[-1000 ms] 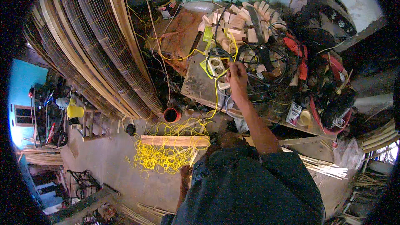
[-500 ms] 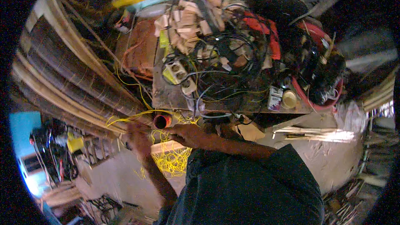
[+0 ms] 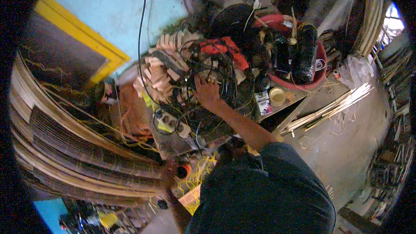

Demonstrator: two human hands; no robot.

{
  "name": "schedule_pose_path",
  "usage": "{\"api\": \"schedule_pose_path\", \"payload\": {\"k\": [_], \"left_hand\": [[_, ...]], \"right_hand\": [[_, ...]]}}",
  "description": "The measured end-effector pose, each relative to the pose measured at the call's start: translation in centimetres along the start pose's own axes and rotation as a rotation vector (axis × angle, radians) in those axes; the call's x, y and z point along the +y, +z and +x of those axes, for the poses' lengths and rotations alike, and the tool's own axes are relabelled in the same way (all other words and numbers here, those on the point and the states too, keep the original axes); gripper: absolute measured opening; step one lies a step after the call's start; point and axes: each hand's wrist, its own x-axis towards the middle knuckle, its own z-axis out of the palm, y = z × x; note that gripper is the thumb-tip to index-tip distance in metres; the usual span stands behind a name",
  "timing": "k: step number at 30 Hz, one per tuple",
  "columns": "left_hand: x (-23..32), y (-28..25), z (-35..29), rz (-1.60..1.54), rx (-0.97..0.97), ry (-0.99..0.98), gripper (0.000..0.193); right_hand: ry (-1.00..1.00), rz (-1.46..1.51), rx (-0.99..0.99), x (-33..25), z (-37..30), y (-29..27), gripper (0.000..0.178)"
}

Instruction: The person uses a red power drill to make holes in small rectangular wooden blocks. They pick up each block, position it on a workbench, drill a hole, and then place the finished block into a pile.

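My right hand (image 3: 209, 94) reaches over the table with its fingers spread, on a tangle of black cables (image 3: 225, 82) beside a heap of small pale wooden blocks (image 3: 159, 76). Nothing can be made out in its grasp. Low in the picture, my left hand (image 3: 167, 175) is dark and blurred, so its fingers do not show clearly. It is close to the slatted wooden panel and an orange-red hollow cylinder (image 3: 187, 170). Loose yellow strands (image 3: 200, 172) lie in a tangle beside that cylinder.
A power strip (image 3: 167, 119) sits at the table's left part. Toward the right are a small box (image 3: 263, 103), a cream-coloured round container (image 3: 277, 97) and a red tub (image 3: 321, 63) of dark items. Thin wooden strips (image 3: 329, 108) lie right of the table; the curved slatted panel (image 3: 82, 147) fills the left.
My right hand has left the orange-red cylinder and moved up onto the tabletop heap. My left hand stays low by the panel. The view has shifted, showing more blue wall.
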Motion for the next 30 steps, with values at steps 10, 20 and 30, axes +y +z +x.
{"api": "schedule_pose_path", "payload": {"k": [10, 20, 30], "left_hand": [[-3.4, 7.1, -4.0, 0.089, -0.656, 0.178, 0.023], [-6.4, 10.5, -6.2, 0.162, -0.865, 0.240, 0.024], [-6.8, 9.8, -8.2, 0.150, -0.800, 0.318, 0.025]], "right_hand": [[0.025, 0.409, 0.283, 0.9, -9.3, -9.2, 0.055], [0.390, 0.286, 0.603, 19.8, -15.6, -16.0, 0.046], [0.327, -0.023, 0.344, 41.5, -2.9, -20.1, 0.046]]}}
